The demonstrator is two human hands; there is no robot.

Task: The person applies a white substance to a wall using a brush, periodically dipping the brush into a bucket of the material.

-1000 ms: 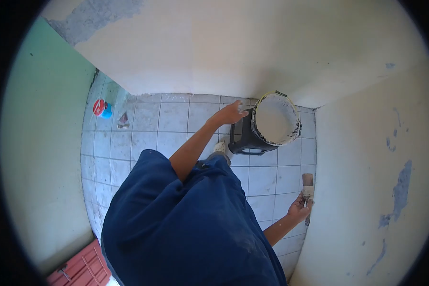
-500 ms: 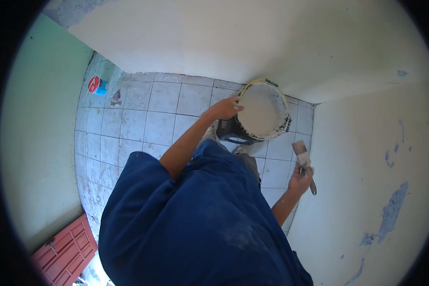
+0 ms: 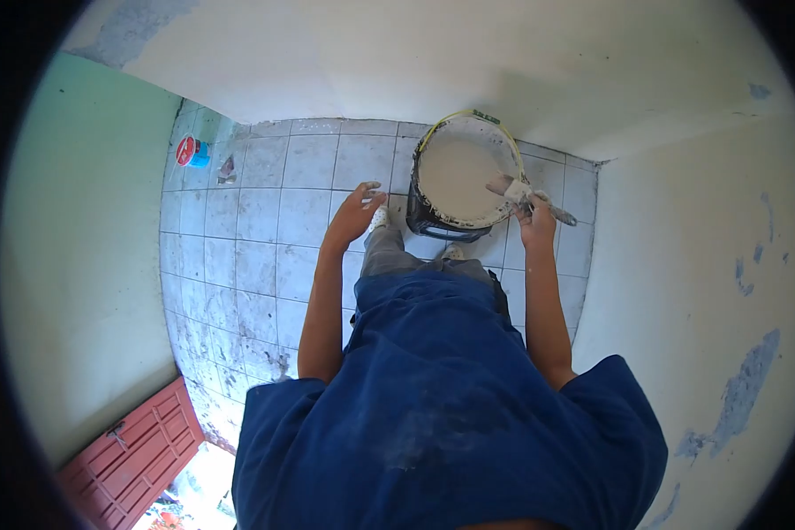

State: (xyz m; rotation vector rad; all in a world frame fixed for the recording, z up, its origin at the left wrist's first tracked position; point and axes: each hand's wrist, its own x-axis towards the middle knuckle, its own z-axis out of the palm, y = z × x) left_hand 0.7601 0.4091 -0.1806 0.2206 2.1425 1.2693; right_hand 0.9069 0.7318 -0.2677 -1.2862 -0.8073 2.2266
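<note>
A large bucket with a spattered rim and a raised yellow handle holds off-white paint. My right hand is closed around a paintbrush at the bucket's right side. The brush lies slantwise over the rim, its bristles pointing left above the paint and its handle end sticking out to the right. My left hand hangs left of the bucket, apart from it, with fingers loosely spread and nothing in them. Whitish smears mark its fingertips.
Walls enclose the tiled floor; the right wall has grey peeled patches. A small red-and-blue container stands in the far left corner, near a scrap. At lower left is a red panelled door. My feet are beside the bucket.
My left hand has left the bucket's rim and moved left and down. My right hand has brought the paintbrush up and left from beside the right wall to over the bucket.
</note>
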